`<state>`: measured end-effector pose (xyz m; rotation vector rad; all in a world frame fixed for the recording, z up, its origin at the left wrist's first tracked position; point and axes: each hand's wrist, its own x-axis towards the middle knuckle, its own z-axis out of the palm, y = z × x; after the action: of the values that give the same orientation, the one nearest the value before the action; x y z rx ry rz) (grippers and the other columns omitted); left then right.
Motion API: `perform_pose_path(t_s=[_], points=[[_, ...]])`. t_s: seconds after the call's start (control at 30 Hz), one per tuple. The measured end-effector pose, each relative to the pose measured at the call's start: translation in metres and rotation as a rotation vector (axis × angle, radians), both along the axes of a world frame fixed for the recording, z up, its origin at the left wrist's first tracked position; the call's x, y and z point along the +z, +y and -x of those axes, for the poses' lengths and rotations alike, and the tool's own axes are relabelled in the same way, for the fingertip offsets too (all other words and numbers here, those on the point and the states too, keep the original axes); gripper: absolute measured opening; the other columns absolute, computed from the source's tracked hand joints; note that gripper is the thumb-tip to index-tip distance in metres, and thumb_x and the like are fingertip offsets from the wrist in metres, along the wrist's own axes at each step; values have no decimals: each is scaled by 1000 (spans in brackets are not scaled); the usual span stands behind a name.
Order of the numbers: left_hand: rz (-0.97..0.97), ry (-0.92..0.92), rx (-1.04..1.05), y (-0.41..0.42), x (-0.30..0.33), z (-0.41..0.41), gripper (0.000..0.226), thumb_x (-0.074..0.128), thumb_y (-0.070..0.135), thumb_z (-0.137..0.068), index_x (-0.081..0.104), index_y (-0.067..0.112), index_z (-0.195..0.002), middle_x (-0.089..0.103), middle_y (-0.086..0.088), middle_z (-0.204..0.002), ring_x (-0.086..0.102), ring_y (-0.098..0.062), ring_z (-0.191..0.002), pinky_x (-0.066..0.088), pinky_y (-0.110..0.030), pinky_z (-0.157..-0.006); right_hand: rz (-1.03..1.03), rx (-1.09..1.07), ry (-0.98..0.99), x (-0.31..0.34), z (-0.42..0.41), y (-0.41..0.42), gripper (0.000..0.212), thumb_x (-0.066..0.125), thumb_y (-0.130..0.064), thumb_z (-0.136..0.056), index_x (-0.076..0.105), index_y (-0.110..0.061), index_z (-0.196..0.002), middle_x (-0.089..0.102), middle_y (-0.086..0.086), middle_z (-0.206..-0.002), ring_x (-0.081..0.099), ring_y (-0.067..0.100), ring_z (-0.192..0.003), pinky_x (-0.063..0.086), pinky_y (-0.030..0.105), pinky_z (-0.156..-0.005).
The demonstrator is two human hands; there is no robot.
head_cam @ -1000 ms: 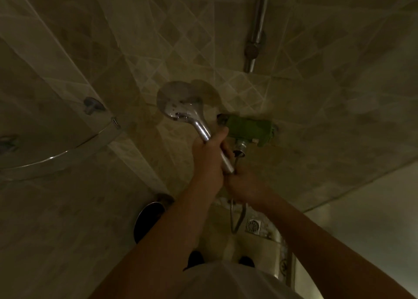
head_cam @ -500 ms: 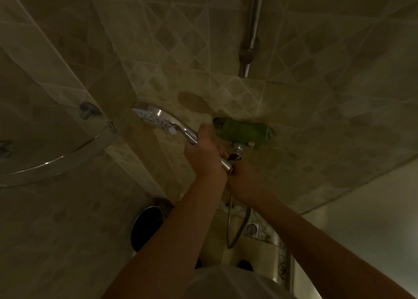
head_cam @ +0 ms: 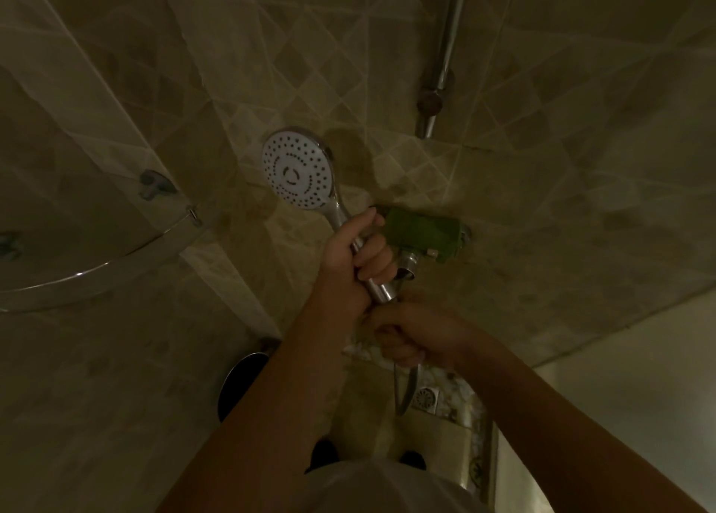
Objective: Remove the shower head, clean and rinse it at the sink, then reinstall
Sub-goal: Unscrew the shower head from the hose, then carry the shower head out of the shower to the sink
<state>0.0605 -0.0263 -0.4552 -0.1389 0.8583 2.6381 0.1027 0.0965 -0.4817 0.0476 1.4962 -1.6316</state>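
Observation:
The chrome shower head (head_cam: 297, 169) points up and to the left, its white spray face turned toward me. My left hand (head_cam: 354, 253) is wrapped around its handle. Just below, my right hand (head_cam: 416, 338) is closed around the hose end where it meets the base of the handle. The metal hose (head_cam: 405, 390) hangs down from under my right hand in a loop. The joint between hose and handle is mostly hidden by my fingers.
A green-covered mixer valve (head_cam: 424, 233) sits on the tiled wall just right of my left hand. The chrome riser rail (head_cam: 445, 53) runs up the wall. A curved glass shelf (head_cam: 97, 268) is at left, a floor drain (head_cam: 425, 397) below.
The shower head has turned in my left hand: first its back showed, then its edge, and now its white spray face looks at me. My right hand stays on the hose end.

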Motion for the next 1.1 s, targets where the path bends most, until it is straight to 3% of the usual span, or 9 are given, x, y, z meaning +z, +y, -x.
perform_pose_path(t_s=[0.17, 0.27, 0.33, 0.5, 0.63, 0.73, 0.87, 1.03, 1.1], points=[[354, -285, 352, 21, -10, -3, 45, 71, 36, -91, 45, 21, -57, 34, 4, -45, 28, -10, -35, 28, -22, -39, -201, -195, 161, -16, -4, 2, 24, 65, -33, -61, 51, -25, -43, 42, -3, -46, 35, 10, -36, 28, 20, -36], [357, -365, 508, 22, -9, -4, 34, 70, 28, -92, 50, 19, -66, 38, 6, -45, 33, -9, -36, 30, -26, -41, -635, -93, 583, -27, -3, 5, 23, 58, -34, -85, 63, -27, -63, 62, -4, -61, 58, 9, -52, 43, 24, -49], [363, -362, 551, 16, -4, -2, 33, 69, 25, -93, 50, 18, -67, 39, 8, -43, 33, -8, -34, 30, -24, -40, -821, -37, 742, -30, -5, 9, 28, 54, -32, -88, 59, -24, -61, 61, -6, -58, 58, 4, -52, 42, 22, -47], [459, -255, 455, 4, 12, 6, 46, 68, 18, -92, 46, 22, -53, 39, 5, -44, 30, -9, -34, 26, -23, -38, -709, -204, 749, -10, 9, 34, 37, 61, -21, -87, 51, -23, -52, 49, -10, -44, 48, -3, -42, 32, 16, -45], [650, 46, 390, 12, 45, 17, 41, 70, 28, -89, 45, 21, -57, 44, 3, -43, 38, -11, -33, 31, -21, -37, -575, -319, 871, 42, 38, 44, 37, 64, -21, -83, 46, -19, -51, 38, -9, -48, 37, 2, -44, 30, 20, -47], [777, 295, 382, 22, 79, 33, 44, 70, 34, -88, 47, 28, -50, 52, 2, -49, 50, -13, -44, 41, -24, -46, -463, -358, 914, 89, 55, 45, 41, 65, -24, -85, 50, -25, -47, 42, -15, -44, 41, -2, -43, 31, 11, -44], [796, 508, 380, 31, 121, 50, 42, 69, 29, -92, 50, 24, -55, 52, 4, -51, 50, -12, -49, 40, -26, -49, -388, -407, 947, 157, 77, 53, 45, 63, -20, -88, 45, -25, -47, 38, -15, -42, 37, 1, -38, 30, 14, -38], [730, 551, 371, 41, 180, 74, 42, 70, 27, -89, 57, 26, -49, 59, -6, -54, 60, -24, -54, 49, -37, -52, -267, -482, 949, 243, 102, 73, 42, 60, -17, -89, 44, -24, -51, 34, -5, -46, 29, 11, -38, 24, 22, -40], [700, 592, 365, 42, 205, 80, 53, 68, 22, -92, 54, 30, -41, 52, 4, -46, 52, -13, -44, 42, -30, -48, -243, -483, 954, 273, 109, 79, 47, 61, -18, -88, 39, -26, -47, 30, -7, -46, 26, 10, -37, 22, 20, -39]])
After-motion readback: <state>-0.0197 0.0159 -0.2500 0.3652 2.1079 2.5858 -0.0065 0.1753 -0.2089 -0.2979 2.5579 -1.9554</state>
